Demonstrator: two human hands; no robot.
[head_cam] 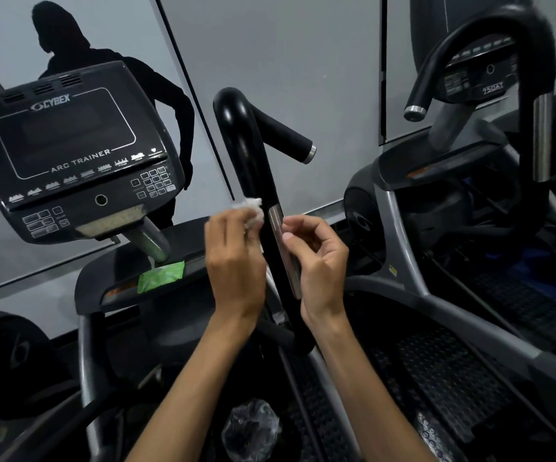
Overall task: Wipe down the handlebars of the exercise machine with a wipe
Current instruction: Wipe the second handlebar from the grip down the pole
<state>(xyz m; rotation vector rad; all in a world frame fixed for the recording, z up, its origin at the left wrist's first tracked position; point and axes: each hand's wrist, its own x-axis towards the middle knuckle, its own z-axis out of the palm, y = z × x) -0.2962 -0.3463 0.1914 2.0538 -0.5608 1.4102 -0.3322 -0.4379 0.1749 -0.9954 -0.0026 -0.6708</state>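
A black handlebar (253, 151) of the exercise machine rises in the middle of the view, with a metal strip (281, 238) along its lower part. My left hand (233, 261) grips a crumpled white wipe (251, 210) and holds it against the left side of the bar, just above the strip. My right hand (320, 258) is on the right side of the bar, fingers curled, fingertips touching the metal strip.
The console (70, 155) of the machine stands at the left, with a green wipe packet (161, 278) on the tray below it. A second machine with a curved handlebar (516, 78) stands at the right. A crumpled clear plastic bag (251, 431) lies low down.
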